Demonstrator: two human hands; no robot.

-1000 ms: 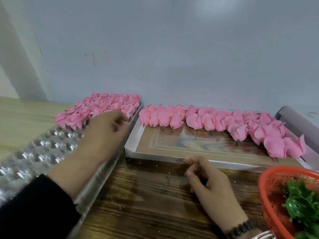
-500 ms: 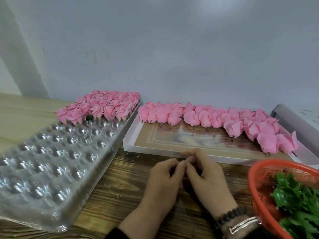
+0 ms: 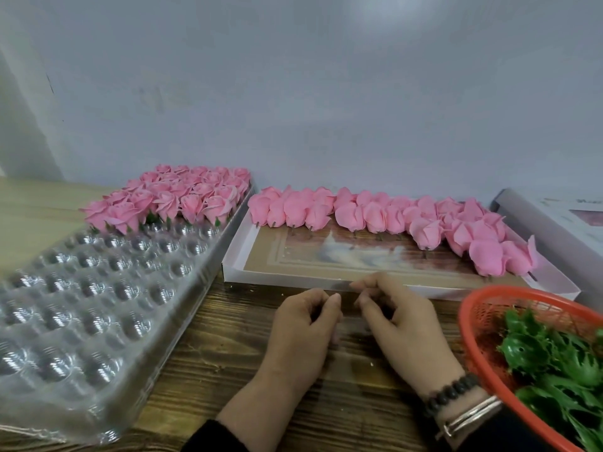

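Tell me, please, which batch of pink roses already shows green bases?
The upright roses in the clear tray, left; the loose roses in the white box lie sideways, bare-stemmed.

Grey wall (image 3: 326,93) behind – white box (image 3: 554,223) far right, on wooden table (image 3: 228,353).

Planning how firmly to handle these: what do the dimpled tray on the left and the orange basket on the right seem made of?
Dimpled tray: apparently thin clear plastic, glossy; glints in each cup. Orange basket: probably moulded plastic mesh; even lattice of holes, smooth rim.
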